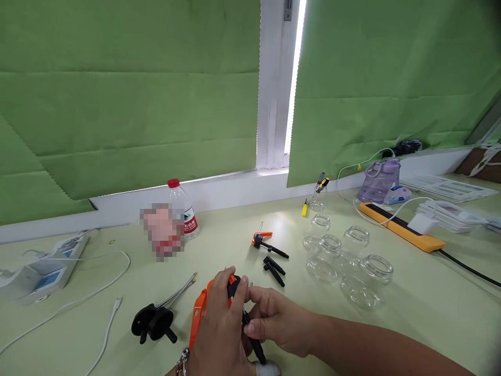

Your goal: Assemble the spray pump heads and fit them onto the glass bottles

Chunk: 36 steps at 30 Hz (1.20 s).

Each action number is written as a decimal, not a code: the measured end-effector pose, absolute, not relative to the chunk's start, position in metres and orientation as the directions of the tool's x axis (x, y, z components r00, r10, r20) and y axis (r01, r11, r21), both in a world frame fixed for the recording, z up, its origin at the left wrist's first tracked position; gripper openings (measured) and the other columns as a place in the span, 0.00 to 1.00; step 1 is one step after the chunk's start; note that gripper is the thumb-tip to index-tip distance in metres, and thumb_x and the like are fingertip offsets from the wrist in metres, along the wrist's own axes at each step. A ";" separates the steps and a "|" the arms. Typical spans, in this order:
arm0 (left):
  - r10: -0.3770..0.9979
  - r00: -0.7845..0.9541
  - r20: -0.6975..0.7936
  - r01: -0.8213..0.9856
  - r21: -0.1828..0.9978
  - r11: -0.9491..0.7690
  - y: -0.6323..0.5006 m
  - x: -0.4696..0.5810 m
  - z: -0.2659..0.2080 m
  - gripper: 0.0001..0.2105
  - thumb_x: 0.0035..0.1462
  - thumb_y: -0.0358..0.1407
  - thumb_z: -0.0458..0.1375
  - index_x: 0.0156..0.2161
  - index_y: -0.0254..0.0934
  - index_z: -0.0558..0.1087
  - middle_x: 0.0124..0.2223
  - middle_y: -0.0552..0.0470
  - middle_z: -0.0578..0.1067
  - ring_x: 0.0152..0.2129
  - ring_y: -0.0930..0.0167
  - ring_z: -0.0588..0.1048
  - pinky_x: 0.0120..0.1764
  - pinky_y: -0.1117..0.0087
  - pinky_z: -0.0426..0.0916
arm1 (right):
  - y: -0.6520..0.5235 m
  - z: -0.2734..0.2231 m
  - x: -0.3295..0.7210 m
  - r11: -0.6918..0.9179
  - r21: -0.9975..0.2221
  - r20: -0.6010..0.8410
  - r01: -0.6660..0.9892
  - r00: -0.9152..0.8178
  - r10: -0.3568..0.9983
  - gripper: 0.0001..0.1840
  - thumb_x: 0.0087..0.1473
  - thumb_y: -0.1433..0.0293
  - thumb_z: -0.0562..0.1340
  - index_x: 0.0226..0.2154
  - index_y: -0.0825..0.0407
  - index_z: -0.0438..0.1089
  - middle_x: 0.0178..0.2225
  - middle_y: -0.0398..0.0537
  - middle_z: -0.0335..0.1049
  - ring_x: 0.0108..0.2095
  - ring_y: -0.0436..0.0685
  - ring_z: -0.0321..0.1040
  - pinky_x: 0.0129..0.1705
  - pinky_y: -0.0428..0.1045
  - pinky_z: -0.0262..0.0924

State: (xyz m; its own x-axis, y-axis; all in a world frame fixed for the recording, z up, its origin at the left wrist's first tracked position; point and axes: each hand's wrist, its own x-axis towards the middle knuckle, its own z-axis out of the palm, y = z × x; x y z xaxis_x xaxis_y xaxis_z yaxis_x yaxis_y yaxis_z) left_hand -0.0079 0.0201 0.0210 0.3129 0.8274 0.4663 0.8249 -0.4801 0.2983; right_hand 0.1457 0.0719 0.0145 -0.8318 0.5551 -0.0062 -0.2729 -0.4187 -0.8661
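My left hand [219, 326] is closed around an orange-and-black plastic assembly [198, 313], whose long orange lever sticks out on the left. My right hand [276, 321] pinches its black handle [255, 342] with thumb and fingers. The palm side of the left hand is hidden, and so is the middle of the assembly. A pale wrap covers one left fingertip [268, 369]. Beyond the hands lie a similar orange-and-black assembly [258, 240] with a metal rod, and loose black handles [274, 270]. On the left are black disc-shaped pieces [153, 322] with metal rods [178, 292].
Several clear jars [362, 282] stand at right; a small one [319, 198] holds screwdrivers [321, 183]. Behind them are an orange power strip [403, 227] and a purple bottle [379, 180]. A water bottle [190, 222], white cable [107, 331] and white power strip [58, 266] are left.
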 end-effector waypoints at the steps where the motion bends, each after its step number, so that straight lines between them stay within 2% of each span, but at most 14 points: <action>1: 0.831 0.314 0.460 0.828 0.295 -0.477 0.020 -0.008 0.021 0.58 0.32 0.41 0.68 0.64 0.42 0.37 0.63 0.34 0.44 0.59 0.47 0.52 0.45 0.52 0.69 | 0.072 0.015 0.146 -0.419 -0.868 -0.010 -0.267 -0.833 0.553 0.31 0.40 0.62 0.70 0.44 0.57 0.61 0.23 0.43 0.70 0.26 0.51 0.68 0.34 0.50 0.60; 7: 0.809 0.327 0.489 0.830 0.262 -0.493 0.021 -0.008 0.019 0.56 0.33 0.40 0.66 0.64 0.38 0.38 0.62 0.32 0.46 0.59 0.47 0.52 0.48 0.49 0.66 | 0.072 0.017 0.147 -0.421 -0.870 -0.018 -0.256 -0.837 0.546 0.30 0.40 0.61 0.70 0.43 0.58 0.62 0.24 0.46 0.71 0.26 0.52 0.69 0.34 0.49 0.60; 19: 0.778 0.314 0.544 0.813 0.270 -0.516 0.022 -0.007 0.025 0.56 0.31 0.41 0.66 0.64 0.37 0.38 0.60 0.32 0.51 0.57 0.47 0.56 0.49 0.48 0.66 | 0.072 0.023 0.149 -0.416 -0.874 -0.002 -0.251 -0.855 0.519 0.29 0.41 0.60 0.70 0.43 0.56 0.63 0.26 0.47 0.72 0.27 0.52 0.68 0.36 0.50 0.59; 25: 0.768 0.332 0.548 0.815 0.243 -0.526 0.022 -0.008 0.023 0.55 0.34 0.41 0.65 0.64 0.38 0.37 0.61 0.33 0.49 0.58 0.47 0.54 0.49 0.47 0.65 | 0.072 0.029 0.150 -0.385 -0.895 -0.017 -0.228 -0.843 0.538 0.28 0.42 0.61 0.69 0.44 0.57 0.64 0.25 0.46 0.71 0.27 0.51 0.68 0.35 0.50 0.59; 31: 0.760 0.404 0.510 0.813 0.181 -0.553 0.020 -0.006 0.020 0.55 0.32 0.40 0.65 0.64 0.40 0.39 0.61 0.33 0.51 0.56 0.45 0.56 0.50 0.44 0.62 | 0.070 0.033 0.149 -0.313 -0.931 -0.035 -0.190 -0.805 0.593 0.21 0.50 0.56 0.62 0.34 0.60 0.72 0.27 0.48 0.69 0.28 0.51 0.67 0.35 0.49 0.61; 36: 0.758 0.422 0.497 0.814 0.161 -0.559 0.019 -0.005 0.020 0.56 0.31 0.37 0.65 0.64 0.41 0.39 0.60 0.34 0.55 0.55 0.45 0.58 0.49 0.44 0.61 | 0.071 0.033 0.150 -0.157 -0.986 -0.057 -0.057 -0.770 0.635 0.15 0.54 0.64 0.56 0.30 0.58 0.74 0.24 0.46 0.69 0.29 0.51 0.67 0.35 0.48 0.62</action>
State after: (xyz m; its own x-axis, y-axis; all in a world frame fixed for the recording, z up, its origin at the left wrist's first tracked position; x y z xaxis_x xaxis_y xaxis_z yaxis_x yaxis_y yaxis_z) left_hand -0.0045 0.0195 0.0199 0.4221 0.7583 0.4968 0.8135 -0.5587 0.1615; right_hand 0.1498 0.0712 0.0331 -0.7705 0.6349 -0.0565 -0.0567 -0.1566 -0.9860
